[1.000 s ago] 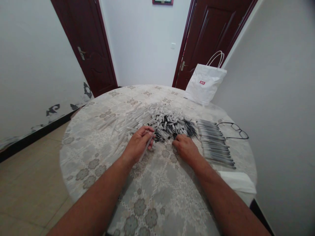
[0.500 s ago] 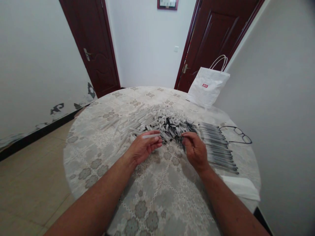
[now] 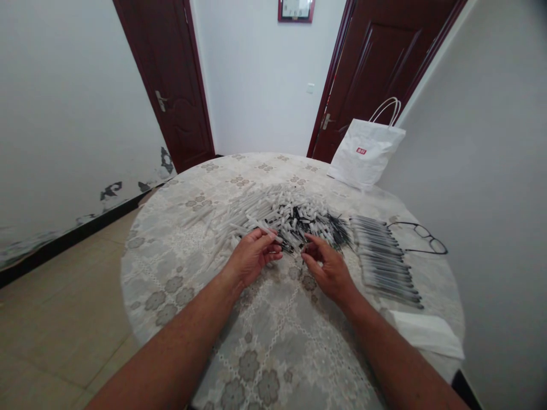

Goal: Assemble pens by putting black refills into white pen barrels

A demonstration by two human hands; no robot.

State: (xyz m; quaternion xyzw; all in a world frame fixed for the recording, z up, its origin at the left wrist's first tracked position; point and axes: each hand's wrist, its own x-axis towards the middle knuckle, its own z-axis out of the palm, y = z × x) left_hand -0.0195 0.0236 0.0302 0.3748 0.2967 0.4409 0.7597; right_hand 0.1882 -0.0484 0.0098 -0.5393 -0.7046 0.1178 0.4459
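My left hand (image 3: pixel 256 254) is closed, with a slim white plastic tube (image 3: pixel 268 232) pinched between thumb and fingertips. The tube slants down to the right, and dark parts show near its lower end; whether they are joined to it is unclear. Just to the right, my right hand (image 3: pixel 327 265) has its thumb and forefinger apart at the near edge of the pile. Small dark bits lie by those fingertips, too blurred to name. Beyond both hands spreads a heap of white tubes (image 3: pixel 243 208), short white pieces (image 3: pixel 294 196) and thin black rods (image 3: pixel 339 230), which look like pen parts.
A row of clear pens with dark ends (image 3: pixel 384 259) lies at the right, with eyeglasses (image 3: pixel 423 236) beside it. A white paper bag (image 3: pixel 367 154) stands at the back right. Nearer, a folded white item (image 3: pixel 427 333) rests by the edge of the round table (image 3: pixel 260 319).
The right hand has moved left and nearer, closer to the left hand, and its thumb and forefinger have parted. The tube in the left hand has tilted down to the right. The view has shifted slightly.
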